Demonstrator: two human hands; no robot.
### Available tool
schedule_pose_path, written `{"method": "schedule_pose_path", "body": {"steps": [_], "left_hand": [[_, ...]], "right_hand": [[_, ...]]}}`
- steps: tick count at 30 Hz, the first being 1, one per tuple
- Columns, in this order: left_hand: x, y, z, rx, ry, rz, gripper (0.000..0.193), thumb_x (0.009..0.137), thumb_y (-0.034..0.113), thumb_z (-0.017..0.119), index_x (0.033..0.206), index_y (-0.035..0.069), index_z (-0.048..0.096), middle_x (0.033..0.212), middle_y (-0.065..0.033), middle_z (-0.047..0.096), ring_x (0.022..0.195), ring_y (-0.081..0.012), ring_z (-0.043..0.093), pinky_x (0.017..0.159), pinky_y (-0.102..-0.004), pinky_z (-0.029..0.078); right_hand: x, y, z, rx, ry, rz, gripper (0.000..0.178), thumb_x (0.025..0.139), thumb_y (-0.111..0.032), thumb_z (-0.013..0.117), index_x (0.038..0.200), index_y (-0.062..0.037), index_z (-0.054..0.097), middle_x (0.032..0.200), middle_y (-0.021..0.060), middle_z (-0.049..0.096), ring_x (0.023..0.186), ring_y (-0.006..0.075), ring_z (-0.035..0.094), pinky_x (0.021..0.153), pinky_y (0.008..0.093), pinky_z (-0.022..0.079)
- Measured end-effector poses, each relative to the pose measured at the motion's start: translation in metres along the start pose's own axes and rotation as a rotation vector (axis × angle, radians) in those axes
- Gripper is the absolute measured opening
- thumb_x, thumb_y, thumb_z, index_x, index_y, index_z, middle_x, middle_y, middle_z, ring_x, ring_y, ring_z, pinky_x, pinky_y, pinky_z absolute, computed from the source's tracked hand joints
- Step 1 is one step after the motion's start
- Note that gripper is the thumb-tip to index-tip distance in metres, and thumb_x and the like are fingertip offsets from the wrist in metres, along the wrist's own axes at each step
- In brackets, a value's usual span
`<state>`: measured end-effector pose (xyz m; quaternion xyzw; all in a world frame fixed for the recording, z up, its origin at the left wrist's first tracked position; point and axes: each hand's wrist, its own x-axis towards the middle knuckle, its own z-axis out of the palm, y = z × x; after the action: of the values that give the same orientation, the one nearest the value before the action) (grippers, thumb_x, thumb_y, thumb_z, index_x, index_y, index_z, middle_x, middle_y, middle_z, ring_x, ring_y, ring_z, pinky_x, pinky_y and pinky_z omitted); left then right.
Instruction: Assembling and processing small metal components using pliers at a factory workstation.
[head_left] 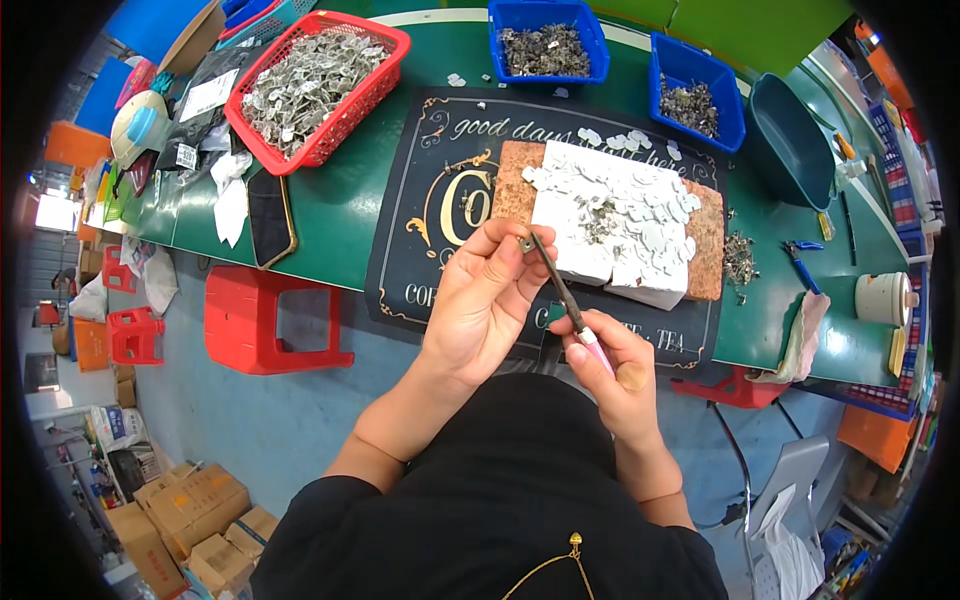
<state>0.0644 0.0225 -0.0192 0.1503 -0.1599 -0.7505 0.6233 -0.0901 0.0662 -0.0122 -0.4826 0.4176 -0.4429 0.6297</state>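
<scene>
Between the thumb and forefinger of my left hand (485, 290) is a small metal piece (527, 243), mostly covered by the fingertips. My right hand (620, 375) is closed around a slim tool with a pink handle and a long, dark, tapering shaft (566, 297). The tool's tip meets or nearly meets the metal piece; which of the two I cannot tell. Just beyond both hands lies a white block (575, 262), strewn with many small white flat pieces (650, 215) and a few metal bits in the middle. It rests on a speckled brown board (707, 245).
A dark printed mat (400, 262) lies on the green table (330, 235). Around it stand a red basket (335, 160) of small pieces, two blue bins (548, 75) (695, 130) of metal parts, and a dark green tub (790, 140). Blue-handled pliers (802, 268) lie at right.
</scene>
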Motion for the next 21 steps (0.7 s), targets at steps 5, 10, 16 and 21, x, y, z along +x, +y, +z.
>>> {"method": "schedule_pose_path", "body": {"steps": [5, 10, 16, 21], "left_hand": [[0.0001, -0.0015, 0.0003, 0.005, 0.002, 0.01, 0.012, 0.089, 0.009, 0.051, 0.1, 0.003, 0.052, 0.103, -0.0128, 0.057, 0.094, -0.017, 0.057, 0.085, -0.0262, 0.047], [-0.0005, -0.0023, 0.0006, 0.005, 0.018, 0.015, 0.012, 0.089, 0.009, 0.051, 0.1, 0.003, 0.052, 0.102, -0.0128, 0.058, 0.092, -0.0169, 0.058, 0.084, -0.0256, 0.048], [-0.0011, -0.0025, 0.0018, -0.014, 0.012, 0.009, 0.012, 0.089, 0.009, 0.051, 0.099, 0.003, 0.052, 0.102, -0.0129, 0.058, 0.092, -0.017, 0.058, 0.083, -0.0252, 0.048], [-0.0016, -0.0037, 0.0016, 0.0, 0.029, 0.014, 0.012, 0.089, 0.011, 0.051, 0.099, 0.003, 0.052, 0.102, -0.0131, 0.058, 0.094, -0.0175, 0.057, 0.084, -0.0263, 0.048]], "right_hand": [[0.0001, 0.0007, -0.0011, -0.02, 0.012, 0.026, 0.022, 0.082, -0.007, 0.056, 0.101, 0.0053, 0.057, 0.075, -0.0016, 0.049, 0.06, 0.0005, 0.038, 0.053, 0.014, 0.028], [-0.0003, 0.0023, -0.0006, -0.057, 0.003, -0.024, 0.022, 0.082, -0.007, 0.056, 0.099, 0.006, 0.057, 0.08, 0.0008, 0.05, 0.068, 0.0033, 0.042, 0.059, 0.0159, 0.033], [-0.0004, 0.0038, -0.0006, -0.013, -0.008, -0.069, 0.022, 0.082, -0.008, 0.056, 0.099, 0.0056, 0.057, 0.079, 0.0005, 0.051, 0.066, 0.0026, 0.041, 0.058, 0.0149, 0.032], [-0.0017, 0.0017, 0.0001, -0.031, 0.021, -0.021, 0.023, 0.083, -0.009, 0.056, 0.1, 0.0053, 0.057, 0.074, -0.0009, 0.049, 0.061, 0.0014, 0.039, 0.054, 0.0143, 0.03]]}}
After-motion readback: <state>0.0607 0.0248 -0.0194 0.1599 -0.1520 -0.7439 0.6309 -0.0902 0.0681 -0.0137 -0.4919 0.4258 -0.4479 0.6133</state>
